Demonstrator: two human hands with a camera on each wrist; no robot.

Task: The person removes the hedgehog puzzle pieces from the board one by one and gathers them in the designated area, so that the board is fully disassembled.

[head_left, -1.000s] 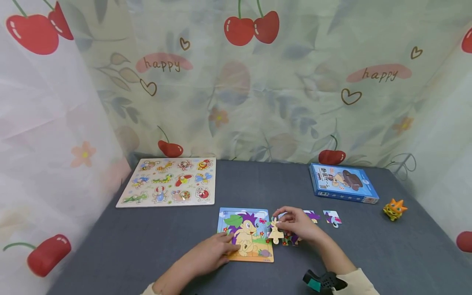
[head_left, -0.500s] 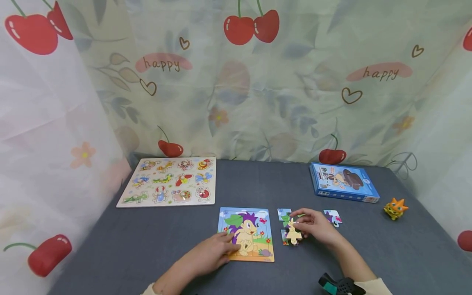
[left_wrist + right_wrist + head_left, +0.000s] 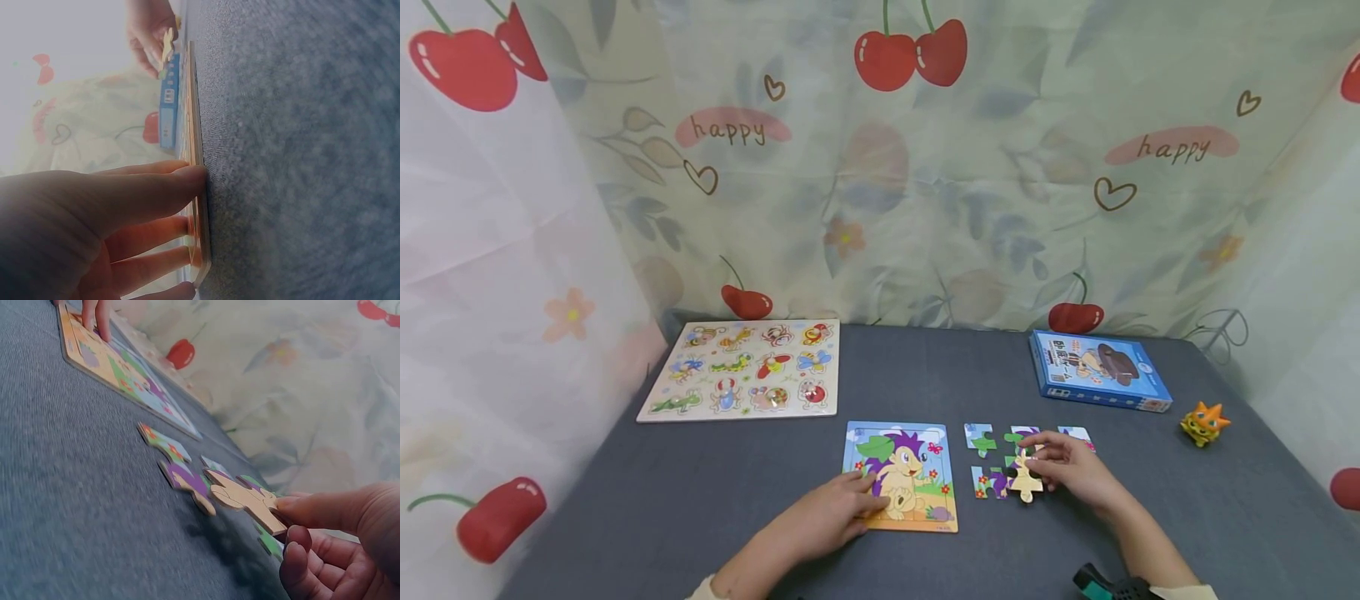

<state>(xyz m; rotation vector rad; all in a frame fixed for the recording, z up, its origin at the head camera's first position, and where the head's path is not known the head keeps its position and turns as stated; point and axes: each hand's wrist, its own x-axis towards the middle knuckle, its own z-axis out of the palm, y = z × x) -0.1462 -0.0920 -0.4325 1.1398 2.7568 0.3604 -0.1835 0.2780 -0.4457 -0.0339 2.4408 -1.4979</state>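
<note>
My left hand rests on the lower left of the hedgehog puzzle board. In the left wrist view its fingers lie spread over the board's face, with the thumb at the board's edge. To the right, my right hand pinches a cream jigsaw piece between thumb and fingers. That piece is held a little above the table, casting a shadow. Around it lie a blue-and-green jigsaw piece, a purple piece with red flowers, and others partly hidden by the hand.
An insect peg puzzle board lies at the back left. At the back right are a blue box and a small orange-and-yellow toy figure. A patterned cloth hangs behind the table.
My right hand has carried the cream piece rightward from the hedgehog board's edge to over the loose pieces, uncovering those on the left. My left hand has stayed put.
</note>
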